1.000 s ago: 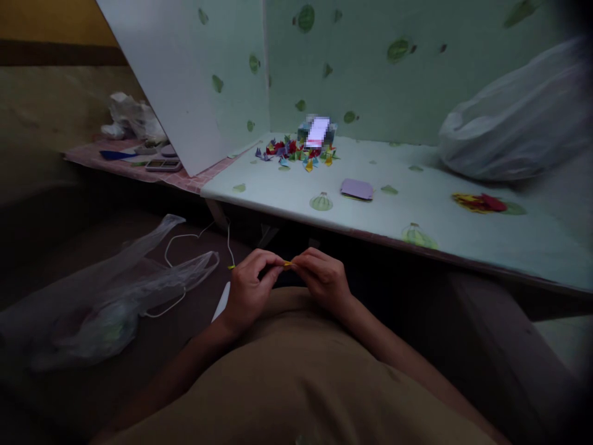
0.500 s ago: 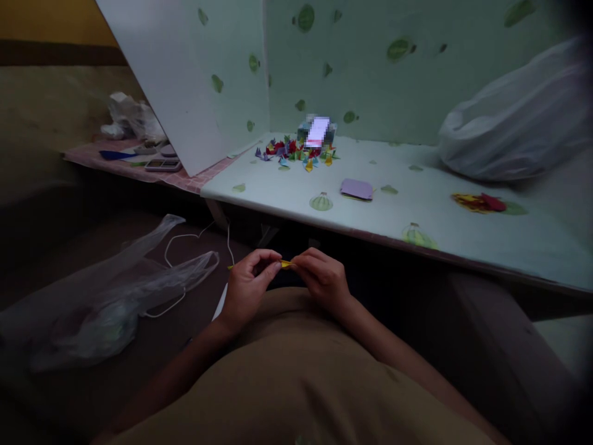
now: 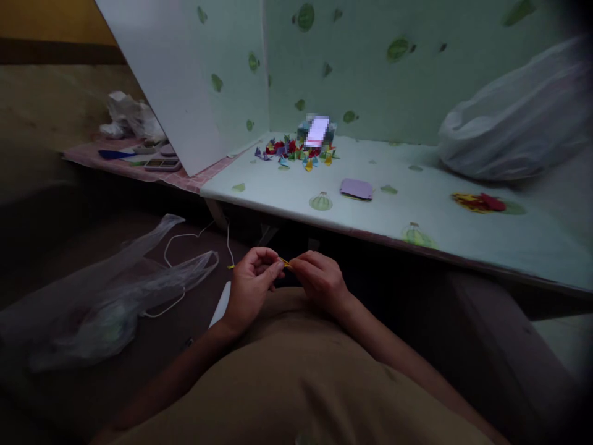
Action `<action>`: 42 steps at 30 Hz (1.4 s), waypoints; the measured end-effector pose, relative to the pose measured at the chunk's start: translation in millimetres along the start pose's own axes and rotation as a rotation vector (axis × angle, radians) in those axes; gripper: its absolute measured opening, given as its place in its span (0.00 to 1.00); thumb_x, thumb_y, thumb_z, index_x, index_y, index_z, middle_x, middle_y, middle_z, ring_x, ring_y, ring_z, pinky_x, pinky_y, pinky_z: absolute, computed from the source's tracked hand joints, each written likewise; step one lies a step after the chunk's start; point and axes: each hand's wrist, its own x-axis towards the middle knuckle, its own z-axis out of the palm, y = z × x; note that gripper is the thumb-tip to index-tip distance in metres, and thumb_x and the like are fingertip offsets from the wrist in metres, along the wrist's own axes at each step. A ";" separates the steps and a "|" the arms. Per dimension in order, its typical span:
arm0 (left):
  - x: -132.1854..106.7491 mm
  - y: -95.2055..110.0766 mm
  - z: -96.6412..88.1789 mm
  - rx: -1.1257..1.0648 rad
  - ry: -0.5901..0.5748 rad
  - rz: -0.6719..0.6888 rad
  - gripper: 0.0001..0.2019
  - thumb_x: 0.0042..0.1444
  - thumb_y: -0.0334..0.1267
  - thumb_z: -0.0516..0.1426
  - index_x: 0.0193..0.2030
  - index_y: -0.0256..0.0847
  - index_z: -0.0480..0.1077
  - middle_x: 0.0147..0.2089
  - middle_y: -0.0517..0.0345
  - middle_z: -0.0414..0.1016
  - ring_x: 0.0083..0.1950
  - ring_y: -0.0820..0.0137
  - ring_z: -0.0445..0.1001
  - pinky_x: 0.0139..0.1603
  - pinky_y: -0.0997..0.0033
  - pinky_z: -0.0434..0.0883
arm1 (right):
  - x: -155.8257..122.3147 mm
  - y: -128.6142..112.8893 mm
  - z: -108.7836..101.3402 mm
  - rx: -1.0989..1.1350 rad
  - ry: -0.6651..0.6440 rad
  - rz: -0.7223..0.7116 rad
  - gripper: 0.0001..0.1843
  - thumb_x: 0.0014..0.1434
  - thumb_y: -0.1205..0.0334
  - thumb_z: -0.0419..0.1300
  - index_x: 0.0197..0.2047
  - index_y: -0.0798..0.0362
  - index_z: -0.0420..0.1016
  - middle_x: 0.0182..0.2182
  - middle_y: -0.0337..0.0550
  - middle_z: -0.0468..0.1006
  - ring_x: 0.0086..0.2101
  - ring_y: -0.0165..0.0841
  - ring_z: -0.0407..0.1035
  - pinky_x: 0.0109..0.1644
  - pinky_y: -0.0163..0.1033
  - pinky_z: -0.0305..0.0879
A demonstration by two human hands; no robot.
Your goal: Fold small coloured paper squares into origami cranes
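Observation:
A small folded piece of yellow paper [image 3: 286,263] is pinched between my two hands, just above my lap and in front of the table edge. My left hand [image 3: 254,278] grips its left end between thumb and fingertips. At its other end my right hand [image 3: 322,276] is closed on it, with the fingers covering much of the paper. Farther off on the table, several small folded paper figures [image 3: 291,150] in many colours cluster around a propped, lit phone [image 3: 317,131]. A stack of purple paper squares [image 3: 356,189] lies nearer to me.
Red and yellow paper pieces [image 3: 479,203] lie on the right of the patterned table [image 3: 278,182], near a large white plastic bag [image 3: 509,117]. A white board [image 3: 162,80] leans at the left. Clear plastic bags [image 3: 106,315] and a white cable [image 3: 167,247] are low on the left.
The yellow paper has tilted and shows a thinner edge between my fingers. Both hands have shifted only slightly and keep their pinch. The things on the table have not moved.

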 end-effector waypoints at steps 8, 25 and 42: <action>3.0 -8.0 0.0 -0.093 0.026 0.009 0.10 0.49 0.37 0.65 0.34 0.39 0.68 0.31 0.64 0.72 0.32 0.75 0.74 0.37 0.72 0.75 | -1.2 1.4 1.3 -0.009 -0.020 -0.049 0.09 0.66 0.72 0.56 0.35 0.56 0.76 0.28 0.45 0.76 0.27 0.30 0.67 0.30 0.36 0.63; 5.2 -13.9 4.6 -0.155 0.081 0.041 0.14 0.47 0.33 0.65 0.28 0.40 0.61 0.28 0.67 0.68 0.31 0.76 0.70 0.38 0.72 0.70 | -0.5 -0.2 1.1 -0.022 0.006 -0.047 0.10 0.66 0.71 0.56 0.36 0.56 0.78 0.28 0.44 0.76 0.27 0.30 0.68 0.30 0.35 0.64; 3.6 -10.2 6.0 -0.150 0.064 0.027 0.14 0.48 0.30 0.62 0.28 0.41 0.57 0.27 0.68 0.64 0.30 0.78 0.63 0.36 0.76 0.63 | 0.8 -1.4 0.3 -0.039 -0.015 -0.065 0.10 0.65 0.71 0.57 0.36 0.57 0.79 0.27 0.45 0.76 0.26 0.31 0.67 0.29 0.36 0.63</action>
